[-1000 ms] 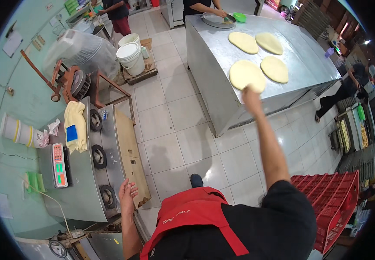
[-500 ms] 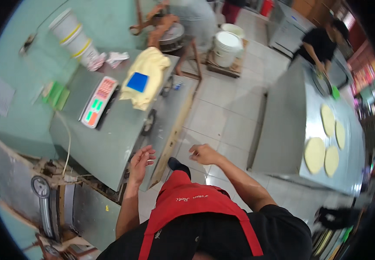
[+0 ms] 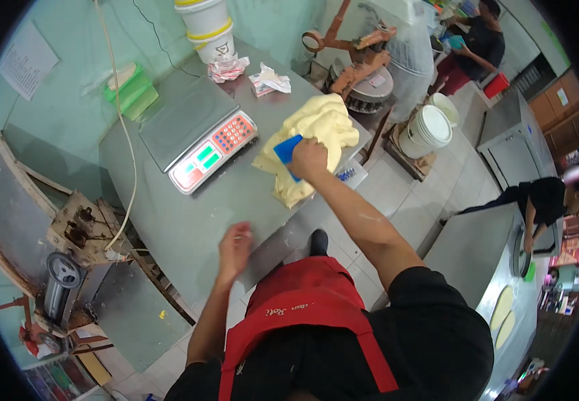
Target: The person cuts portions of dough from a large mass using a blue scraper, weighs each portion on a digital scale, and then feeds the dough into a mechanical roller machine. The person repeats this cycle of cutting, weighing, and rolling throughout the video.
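Observation:
A mound of pale yellow dough (image 3: 317, 128) lies on the grey metal table (image 3: 162, 247), near its right edge. My right hand (image 3: 309, 159) reaches over the dough with its fingers closed on a blue dough scraper (image 3: 288, 148). The scraper rests on or just over the dough; its exact contact is hidden under my hand. My left hand (image 3: 236, 248) is by the table's near edge, holding nothing, its loosely curved fingers partly blurred. To the left of the dough stands a digital scale (image 3: 212, 152) with a flat metal platform and green displays.
Stacked white buckets (image 3: 210, 33), crumpled paper (image 3: 228, 68) and a green container (image 3: 132, 93) stand toward the wall. A machine with a handwheel (image 3: 64, 269) is at left. Lidded white buckets (image 3: 425, 131) stand on the floor. Two people work at right, one by flat dough pieces (image 3: 503, 307).
I have turned and come closer to the table. My right hand has reached out to the dough and taken hold of the blue scraper. My left hand is now beside the table edge.

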`<state>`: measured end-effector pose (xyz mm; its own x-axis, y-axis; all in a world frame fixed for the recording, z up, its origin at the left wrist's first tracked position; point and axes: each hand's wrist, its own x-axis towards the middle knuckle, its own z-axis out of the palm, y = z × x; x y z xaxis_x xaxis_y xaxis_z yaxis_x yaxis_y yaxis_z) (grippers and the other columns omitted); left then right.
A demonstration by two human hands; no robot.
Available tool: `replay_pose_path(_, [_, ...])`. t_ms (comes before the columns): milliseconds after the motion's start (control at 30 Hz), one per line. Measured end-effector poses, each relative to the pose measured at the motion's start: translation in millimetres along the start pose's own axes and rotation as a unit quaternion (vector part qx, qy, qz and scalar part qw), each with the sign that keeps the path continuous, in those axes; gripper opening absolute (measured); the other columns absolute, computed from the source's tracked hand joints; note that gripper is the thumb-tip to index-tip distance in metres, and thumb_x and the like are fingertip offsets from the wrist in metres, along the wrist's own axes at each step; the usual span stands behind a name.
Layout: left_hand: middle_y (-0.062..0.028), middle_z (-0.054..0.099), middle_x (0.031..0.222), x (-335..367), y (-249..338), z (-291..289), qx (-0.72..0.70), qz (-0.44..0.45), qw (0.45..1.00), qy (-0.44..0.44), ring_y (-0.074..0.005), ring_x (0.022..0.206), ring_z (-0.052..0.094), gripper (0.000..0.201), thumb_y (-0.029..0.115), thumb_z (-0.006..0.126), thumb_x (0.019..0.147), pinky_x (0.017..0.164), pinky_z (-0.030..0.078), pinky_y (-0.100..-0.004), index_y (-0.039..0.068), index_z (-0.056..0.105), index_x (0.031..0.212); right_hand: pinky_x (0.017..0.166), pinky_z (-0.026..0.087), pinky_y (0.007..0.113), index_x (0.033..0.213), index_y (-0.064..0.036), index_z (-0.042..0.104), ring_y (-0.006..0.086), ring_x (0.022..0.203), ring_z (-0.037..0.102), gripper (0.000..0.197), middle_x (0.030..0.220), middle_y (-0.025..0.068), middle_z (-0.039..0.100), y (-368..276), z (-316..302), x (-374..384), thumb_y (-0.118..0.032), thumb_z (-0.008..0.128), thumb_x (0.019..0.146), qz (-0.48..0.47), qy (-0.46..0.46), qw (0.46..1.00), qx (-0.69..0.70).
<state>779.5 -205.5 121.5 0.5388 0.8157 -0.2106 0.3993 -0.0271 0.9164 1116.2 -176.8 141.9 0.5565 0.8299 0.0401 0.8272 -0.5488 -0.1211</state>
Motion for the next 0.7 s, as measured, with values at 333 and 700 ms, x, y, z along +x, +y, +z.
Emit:
replay_pose_path(333, [-0.0140, 0.048, 0.160, 115.5, 49.9, 191.7, 0.356, 0.379, 0.852, -0.062, -0.0374, 0.150, 0.043, 0.065, 0.030, 0.076, 0.090, 0.123, 0.033, -0.0584, 0.014, 0.056, 0.150, 0.068, 0.056, 0.055, 0.114, -0.0015, 0.055, 0.0479, 0.078, 0.072, 0.031, 0.087, 0.0263, 0.072, 86.8, -63.9, -0.5, -0.024, 0.071, 0.099, 0.011, -0.016, 0.956, 0.292])
replay_pose_path(700, [-0.0026, 0.065, 0.105, 205.2, 95.9, 203.7, 0.327, 0.309, 0.893, -0.024, -0.0256, 0.105, 0.062, 0.028, 0.020, 0.077, 0.076, 0.090, 0.045, -0.0481, 0.014, 0.069, 0.102, 0.063, 0.056, 0.054, 0.118, -0.0026, 0.049, 0.0445, 0.069, 0.070, 0.036, 0.075, 0.0221, 0.069, 173.8, -42.7, 18.7, -0.017, 0.072, 0.094, -0.210, -0.089, 0.948, 0.222])
